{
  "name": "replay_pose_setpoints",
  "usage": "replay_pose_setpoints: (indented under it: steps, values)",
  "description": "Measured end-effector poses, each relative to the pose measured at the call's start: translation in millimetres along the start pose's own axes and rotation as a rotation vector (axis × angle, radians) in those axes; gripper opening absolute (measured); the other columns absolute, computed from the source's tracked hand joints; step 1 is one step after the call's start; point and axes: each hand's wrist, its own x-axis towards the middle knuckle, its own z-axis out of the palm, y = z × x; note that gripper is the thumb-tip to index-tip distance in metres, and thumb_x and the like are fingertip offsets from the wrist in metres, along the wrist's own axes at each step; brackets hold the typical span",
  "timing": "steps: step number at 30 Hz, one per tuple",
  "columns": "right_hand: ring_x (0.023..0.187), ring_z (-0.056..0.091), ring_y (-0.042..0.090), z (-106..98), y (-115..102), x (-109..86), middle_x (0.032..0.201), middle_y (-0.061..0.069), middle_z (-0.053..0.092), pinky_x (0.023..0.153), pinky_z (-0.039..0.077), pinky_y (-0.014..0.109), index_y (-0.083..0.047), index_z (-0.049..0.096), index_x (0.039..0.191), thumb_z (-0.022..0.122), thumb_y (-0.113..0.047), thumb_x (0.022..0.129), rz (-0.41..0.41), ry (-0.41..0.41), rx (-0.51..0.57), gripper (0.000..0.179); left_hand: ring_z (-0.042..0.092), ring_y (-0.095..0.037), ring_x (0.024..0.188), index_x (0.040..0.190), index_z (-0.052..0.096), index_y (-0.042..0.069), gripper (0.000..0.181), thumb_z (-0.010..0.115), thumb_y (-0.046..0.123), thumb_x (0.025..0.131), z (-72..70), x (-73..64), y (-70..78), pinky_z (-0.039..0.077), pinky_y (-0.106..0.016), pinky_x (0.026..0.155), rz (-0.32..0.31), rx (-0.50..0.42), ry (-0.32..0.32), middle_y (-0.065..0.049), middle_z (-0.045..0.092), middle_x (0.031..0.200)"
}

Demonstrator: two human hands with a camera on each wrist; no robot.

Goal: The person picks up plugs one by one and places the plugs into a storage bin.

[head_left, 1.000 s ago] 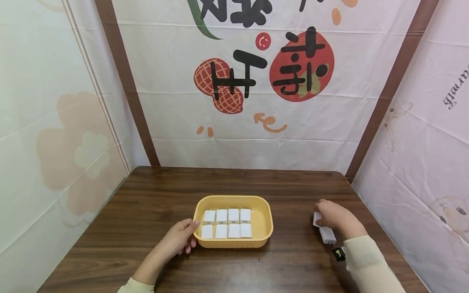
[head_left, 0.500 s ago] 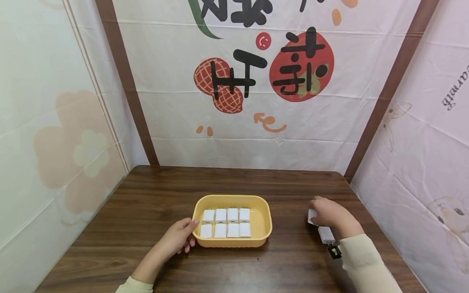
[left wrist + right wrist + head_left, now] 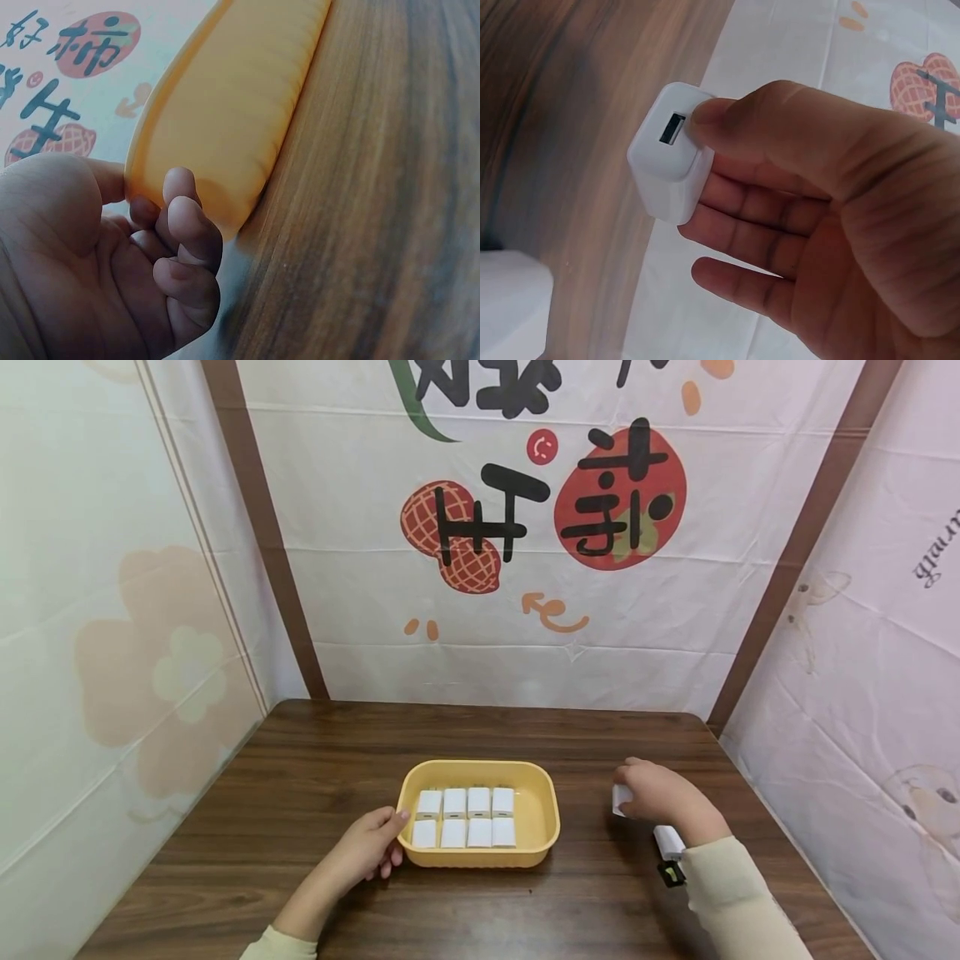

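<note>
My right hand (image 3: 663, 793) pinches a white USB charger plug (image 3: 671, 146) between thumb and fingers, its USB port facing the wrist camera. At the left end of a yellow plastic tray (image 3: 536, 772), my left hand (image 3: 371, 843) grips the rim, thumb on top and fingers curled against the outer wall (image 3: 217, 97). Inside the tray, several white charger plugs (image 3: 453, 833) lie in two rows toward the left, leaving a bare strip at the right. Another white charger plug (image 3: 667, 842) rests on the table just below my right hand.
The brown wood-grain table (image 3: 480, 910) carries everything. A small black item with a yellow-green patch (image 3: 671, 873) shows beside my right sleeve. Printed cloth walls (image 3: 480, 668) rise behind the table and on both sides.
My right hand has moved left toward the tray, carrying the charger plug away from the one on the table. The left hand keeps its grip on the tray.
</note>
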Motion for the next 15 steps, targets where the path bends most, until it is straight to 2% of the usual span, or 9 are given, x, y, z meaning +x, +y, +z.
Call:
replay_pose_setpoints:
  steps: [8, 15]
  values:
    - [0.077, 0.054, 0.015, -4, -13, 2.8, 0.096, 0.002, 0.059, 0.068, 0.048, 0.037, -0.006, 0.073, 0.105, 0.081, -0.011, 0.079, 0.002, -0.019, -0.003, 0.028, 0.054, -0.016, 0.048, 0.095, 0.055, 0.003, 0.043, 0.045, 0.042, 0.109, 1.5, 0.2, 0.9, 0.035, -0.026, 0.041, -0.002, 0.020, 0.004, -0.005, 0.059, 0.067]
    - [0.077, 0.054, 0.015, -8, -22, 7.9, 0.094, 0.002, 0.058, 0.069, 0.049, 0.037, -0.006, 0.073, 0.104, 0.080, -0.011, 0.078, -0.030, -0.016, -0.001, 0.028, 0.054, -0.016, 0.048, 0.095, 0.055, 0.004, 0.040, 0.044, 0.039, 0.110, 0.1, 2.7, -0.3, 0.035, -0.025, 0.042, -0.012, 0.012, -0.001, -0.005, 0.059, 0.067]
